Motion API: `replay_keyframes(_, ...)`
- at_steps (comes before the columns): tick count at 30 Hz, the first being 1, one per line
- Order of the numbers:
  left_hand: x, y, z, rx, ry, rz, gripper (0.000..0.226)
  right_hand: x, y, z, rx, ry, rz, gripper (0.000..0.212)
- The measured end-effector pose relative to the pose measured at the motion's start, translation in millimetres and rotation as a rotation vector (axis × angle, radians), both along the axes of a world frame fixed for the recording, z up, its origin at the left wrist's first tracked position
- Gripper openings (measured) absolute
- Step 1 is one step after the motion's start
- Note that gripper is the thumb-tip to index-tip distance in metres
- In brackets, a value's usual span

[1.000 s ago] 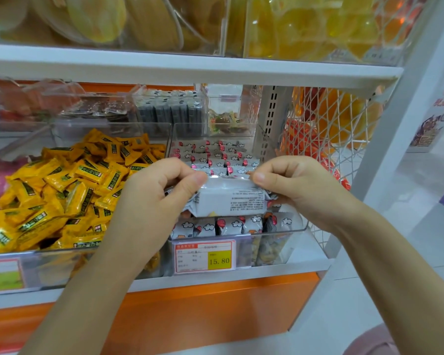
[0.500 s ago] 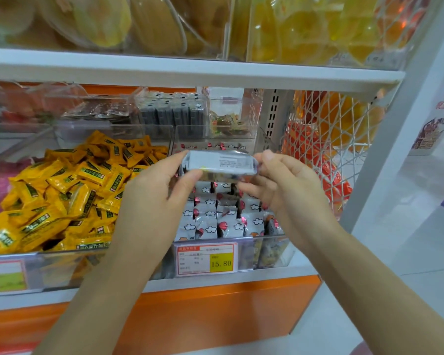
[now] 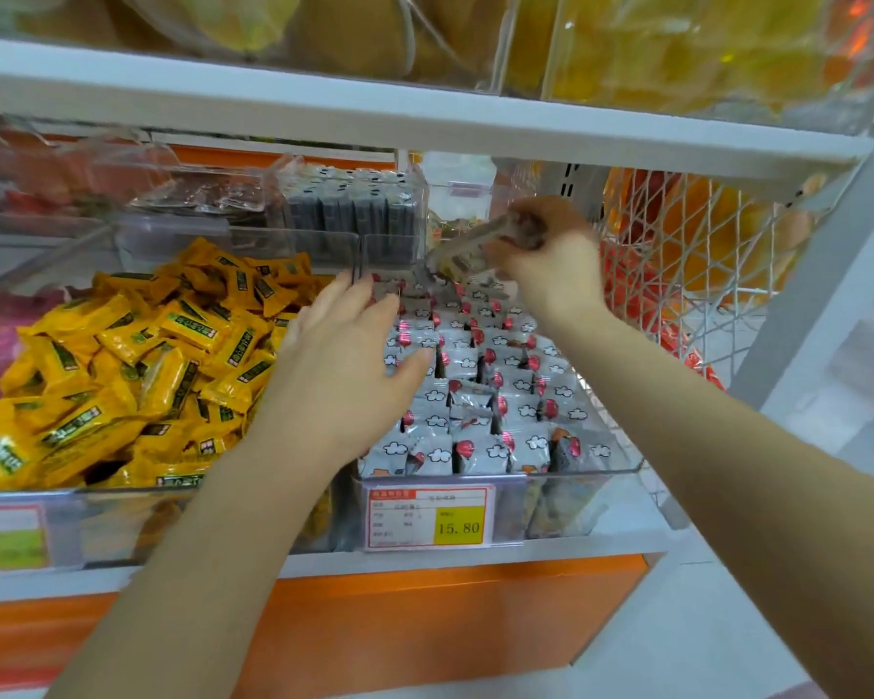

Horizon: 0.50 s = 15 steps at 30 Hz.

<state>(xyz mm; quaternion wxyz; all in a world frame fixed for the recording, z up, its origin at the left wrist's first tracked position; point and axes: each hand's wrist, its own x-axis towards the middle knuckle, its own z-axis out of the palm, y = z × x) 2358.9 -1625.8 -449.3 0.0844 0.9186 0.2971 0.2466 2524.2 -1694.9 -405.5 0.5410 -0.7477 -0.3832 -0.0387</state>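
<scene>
Over the far end of the clear plastic bin on the lower shelf, the right hand grips a small silver-white foil-wrapped snack packet, its fingers curled round the packet's right end. The packet is blurred and tilted, left end lower, just above the back row. The left hand lies flat over the bin's left side, fingers straight and spread, holding nothing; whether it touches the rows of white cloud-printed packets with red marks below it, I cannot tell.

The step looks like slotting this 1 packet into the rear row. To do it well, turn it upright to match its neighbours and lower it edge-first into a gap rather than dropping it on top. The left hand can steady the standing rows so none tip. The white shelf board overhead is close, so the right wrist should travel low. Mind the left wall too: the heaped yellow wrapped sweets in the neighbouring bin lie against the divider and could spill across. The red-and-yellow price label marks the bin's front.
</scene>
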Motion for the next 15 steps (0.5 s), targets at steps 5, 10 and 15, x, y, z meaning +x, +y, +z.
replay_keyframes(5, 0.0, 2.8, -3.1, -0.04, -0.058, -0.021, 0.061, 18.9, 55.7, 0.4, -0.31, -0.324, 0.014, 0.023)
replay_keyframes(10, -0.7, 2.4, -5.8, -0.099, -0.102, -0.04, 0.057, 18.4, 80.2, -11.5, -0.581, -0.465, 0.139, 0.015)
replay_keyframes(15, -1.3, 2.9, -7.1, -0.125, -0.113, -0.065, 0.053, 24.8, 88.4, -22.1, -0.884, -0.567, 0.233, 0.023)
